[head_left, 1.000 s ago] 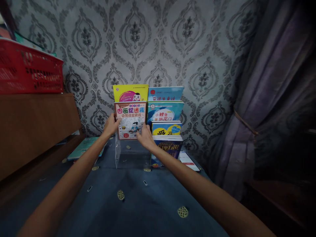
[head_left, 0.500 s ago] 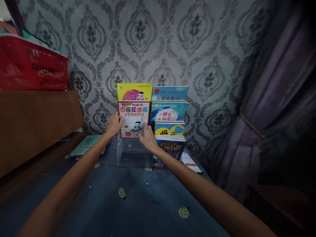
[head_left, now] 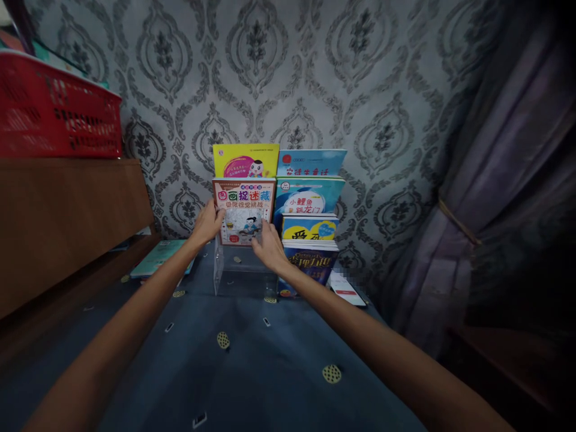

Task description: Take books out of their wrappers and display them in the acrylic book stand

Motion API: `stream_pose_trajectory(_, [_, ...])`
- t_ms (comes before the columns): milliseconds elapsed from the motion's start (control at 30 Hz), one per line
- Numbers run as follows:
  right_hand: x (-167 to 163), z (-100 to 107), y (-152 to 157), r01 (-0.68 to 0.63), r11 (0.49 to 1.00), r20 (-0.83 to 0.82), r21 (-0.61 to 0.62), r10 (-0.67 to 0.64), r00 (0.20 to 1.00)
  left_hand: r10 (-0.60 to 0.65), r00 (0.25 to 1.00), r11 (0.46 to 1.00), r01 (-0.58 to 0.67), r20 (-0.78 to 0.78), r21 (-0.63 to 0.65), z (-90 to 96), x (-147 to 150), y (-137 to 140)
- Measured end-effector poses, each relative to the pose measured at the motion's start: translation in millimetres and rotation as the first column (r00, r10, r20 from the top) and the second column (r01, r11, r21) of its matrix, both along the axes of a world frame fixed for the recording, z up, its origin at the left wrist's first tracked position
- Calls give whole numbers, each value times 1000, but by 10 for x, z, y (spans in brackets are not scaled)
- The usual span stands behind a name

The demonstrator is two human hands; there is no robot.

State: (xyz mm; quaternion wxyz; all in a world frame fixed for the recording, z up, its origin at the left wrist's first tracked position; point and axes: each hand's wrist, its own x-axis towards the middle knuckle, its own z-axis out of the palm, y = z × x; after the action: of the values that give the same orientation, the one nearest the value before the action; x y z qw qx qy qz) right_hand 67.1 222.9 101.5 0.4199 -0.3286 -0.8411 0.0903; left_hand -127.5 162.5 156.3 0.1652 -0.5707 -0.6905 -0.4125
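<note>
A picture book with a reddish-brown border (head_left: 245, 204) stands upright on a clear stepped stand (head_left: 243, 276). My left hand (head_left: 207, 223) grips its left edge, thumb on the cover. On its lower right edge is my right hand (head_left: 270, 247), thumb in front; the other fingers are partly hidden. Behind it rises a yellow book (head_left: 245, 159). To the right, stepped one before another, stand a light blue book (head_left: 310, 162), a teal book (head_left: 310, 195), a yellow-and-blue book (head_left: 310, 228) and dark blue books (head_left: 310, 264).
Blue patterned cloth (head_left: 252, 372) covers the surface. Teal books (head_left: 159, 259) lie flat at left, beside a wooden board (head_left: 72, 222) bearing a red basket (head_left: 58, 108). A phone (head_left: 346, 290) lies right of the stand. A tied curtain (head_left: 463, 240) hangs at the right.
The camera view has tilted slightly, so most things sit a little higher now. Both hands keep hold of the picture book, which stays in about the same place on the stand.
</note>
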Motion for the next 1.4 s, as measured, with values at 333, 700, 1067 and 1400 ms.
stream_pose_trajectory(333, [66,-59,-53,-32,999,21,6,31,999,-42,998,999,42,46,4,-32,10,-67])
stream_pose_trajectory(700, [128,-169,-94,-66,997,9,-32,66,998,-16,999,1000,17,34,-19,-36,18,-87])
stream_pose_trajectory(1067, [224,-662,-550,-231,959,74,-163,246,967,-60,998,998,59,36,28,-111,-13,-70])
stream_pose_trajectory(1400, [427,-1780,-961,-370,813,-60,-450,386,921,232,959,951,-259,-162,-167,-1112,-626,-699])
